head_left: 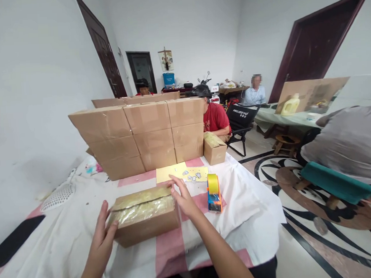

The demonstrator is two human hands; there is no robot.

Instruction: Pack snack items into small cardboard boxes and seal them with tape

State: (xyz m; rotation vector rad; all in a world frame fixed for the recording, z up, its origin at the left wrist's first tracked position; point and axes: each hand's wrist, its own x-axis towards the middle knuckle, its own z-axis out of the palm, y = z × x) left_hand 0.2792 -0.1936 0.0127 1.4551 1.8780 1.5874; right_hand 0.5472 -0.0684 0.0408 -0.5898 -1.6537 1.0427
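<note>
A small cardboard box (144, 215) lies on the cloth-covered table (246, 206) in front of me, its top flaps sealed with shiny yellowish tape. My left hand (102, 234) rests flat against the box's left end with its fingers stretched out. My right hand (182, 195) presses flat on the box's right end, its fingers extended over the top edge. Neither hand holds anything. A yellow tape roll in a blue and orange dispenser (213, 193) stands just right of my right hand.
A wall of stacked sealed cartons (141, 137) crosses the table's far side, with one more taped box (215, 148) at its right. A yellow sheet with small pieces (183, 172) lies behind the box. People sit beyond and to the right; the table edge drops off at right.
</note>
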